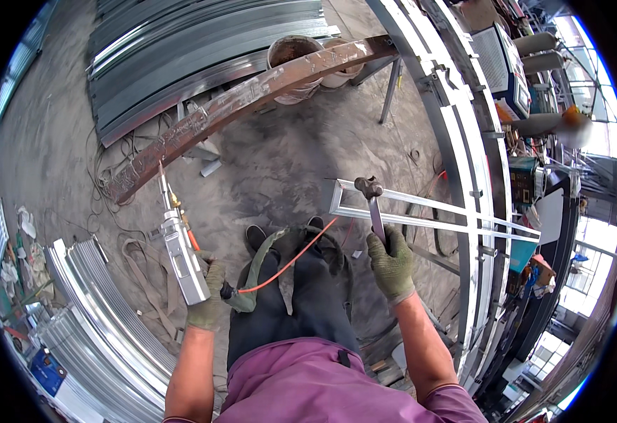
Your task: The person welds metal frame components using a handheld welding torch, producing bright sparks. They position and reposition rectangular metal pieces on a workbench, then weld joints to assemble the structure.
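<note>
My left hand (pixel 209 296), in a greenish work glove, is closed round a silver, boxy welding gun (pixel 183 257). The gun's thin nozzle points away from me, its tip close to a rusty steel beam (pixel 252 92); whether they touch I cannot tell. By the same hand, an orange hose (pixel 287 261) and a grey-green cable sleeve (pixel 250 285) run across my legs. My right hand (pixel 391 264), gloved too, grips a hammer (pixel 375 208) by its handle, head up. Behind the hammer lies a narrow frame of bright metal profiles (pixel 400 217).
Stacked metal profiles lie at the far left (pixel 202 56) and near left (pixel 104 296). Two dirty buckets (pixel 294 53) stand by the beam. A long steel rack (pixel 456 141) runs down the right side, with machinery beyond. Loose cables and a strap (pixel 154 282) lie on the floor.
</note>
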The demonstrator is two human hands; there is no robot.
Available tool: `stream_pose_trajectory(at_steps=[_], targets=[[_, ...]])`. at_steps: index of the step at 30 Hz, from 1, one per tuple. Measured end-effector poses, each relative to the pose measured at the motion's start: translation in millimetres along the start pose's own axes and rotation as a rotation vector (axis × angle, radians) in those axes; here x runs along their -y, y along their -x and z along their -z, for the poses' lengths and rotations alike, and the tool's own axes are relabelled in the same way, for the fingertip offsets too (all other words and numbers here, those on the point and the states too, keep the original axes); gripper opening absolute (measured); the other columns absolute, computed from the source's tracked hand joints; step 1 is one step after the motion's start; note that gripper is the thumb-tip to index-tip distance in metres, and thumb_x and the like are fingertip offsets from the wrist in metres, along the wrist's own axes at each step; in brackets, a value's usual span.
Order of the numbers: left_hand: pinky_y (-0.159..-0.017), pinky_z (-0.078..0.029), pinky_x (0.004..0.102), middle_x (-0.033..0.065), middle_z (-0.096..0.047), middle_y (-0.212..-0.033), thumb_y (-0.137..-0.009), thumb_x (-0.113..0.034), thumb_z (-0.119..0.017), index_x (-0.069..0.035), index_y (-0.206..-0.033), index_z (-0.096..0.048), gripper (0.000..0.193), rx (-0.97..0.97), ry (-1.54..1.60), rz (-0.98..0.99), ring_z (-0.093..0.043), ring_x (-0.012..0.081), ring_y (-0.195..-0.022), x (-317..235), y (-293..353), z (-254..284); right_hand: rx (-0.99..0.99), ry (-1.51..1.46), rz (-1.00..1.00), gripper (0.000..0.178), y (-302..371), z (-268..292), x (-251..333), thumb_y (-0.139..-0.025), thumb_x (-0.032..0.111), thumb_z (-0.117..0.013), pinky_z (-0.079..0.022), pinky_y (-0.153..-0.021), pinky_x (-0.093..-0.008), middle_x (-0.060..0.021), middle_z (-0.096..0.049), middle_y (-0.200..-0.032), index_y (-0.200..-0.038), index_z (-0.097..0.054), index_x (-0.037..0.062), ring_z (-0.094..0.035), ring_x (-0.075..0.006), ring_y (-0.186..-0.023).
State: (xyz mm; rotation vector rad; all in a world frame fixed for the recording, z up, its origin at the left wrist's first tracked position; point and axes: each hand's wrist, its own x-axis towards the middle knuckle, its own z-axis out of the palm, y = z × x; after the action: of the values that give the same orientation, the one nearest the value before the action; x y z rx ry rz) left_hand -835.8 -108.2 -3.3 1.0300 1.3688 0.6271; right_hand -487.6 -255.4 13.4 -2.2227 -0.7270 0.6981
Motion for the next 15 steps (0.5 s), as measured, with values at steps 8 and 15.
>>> stream_pose_trajectory(at_steps=[8,15], targets=[[-0.07,-0.05,0.0285,0.0007,-0.057,-0.096,-0.101,-0.001,-0.07,-0.007,-0.117,-0.059,0.02,-0.035,-0.042,0.008,-0.054,0.0094,-0.08,36,10,9,-0.097,0.146,0.284,0.024,-10,-33,-25,-0.112,0.026,-0.066,-0.047,-0.061,-0.0357,-0.0031,-0.06,-0.079,-0.111,-0.069,0.0017,-0.055,-0.0135,-0.067],[-0.073,-0.049,0.0267,-0.0009,-0.055,-0.097,-0.101,-0.003,-0.071,-0.007,-0.115,-0.06,0.018,-0.093,0.041,0.018,-0.052,0.008,-0.081,23,16,14,-0.072,-0.133,0.122,0.024,-15,-25,25,-0.111,0.025,-0.068,-0.047,-0.063,-0.0399,-0.0062,-0.061,-0.076,-0.104,-0.066,0.0021,-0.056,-0.0179,-0.068]])
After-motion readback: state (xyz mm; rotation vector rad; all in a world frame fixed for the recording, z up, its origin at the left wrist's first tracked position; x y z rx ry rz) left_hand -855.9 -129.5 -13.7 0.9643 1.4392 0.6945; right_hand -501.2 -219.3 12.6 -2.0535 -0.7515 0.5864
